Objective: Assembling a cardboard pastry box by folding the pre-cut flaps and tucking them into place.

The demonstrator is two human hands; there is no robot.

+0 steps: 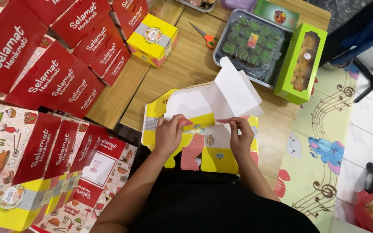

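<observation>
Two hands: both mine, low in the head view, working one flat yellow carton (203, 129) on the bench (182, 64).
Left hand: my left hand (168, 134) pinches a red-edged flap of the carton near its left side, fingers closed on the card.
Right hand: my right hand (240, 137) grips the matching flap at the right, thumb and fingertips pressed on the fold.
Carton: half-formed, lying at the bench's near edge just in front of my body, its white inner panels (225, 92) standing up and tilted away from me.
Risk, fold: I judge the flaps could crease off the score line if the two pinches pull unevenly, leaving a crooked box.
Risk, edge: part of the carton overhangs the near edge, so a hard press could tip it into my lap.
Risk, panels: the raised white panels lean toward the clear tray of green cakes (250, 43); a sudden swing might knock it or the green window box (301, 64) beside it.
Scissors: orange-handled scissors (206, 36) lie well apart, blades shut.
Left side: finished yellow box (153, 39) and stacks of red-lidded boxes (48, 73) crowd the bench; a wide elbow could topple them, I think.
</observation>
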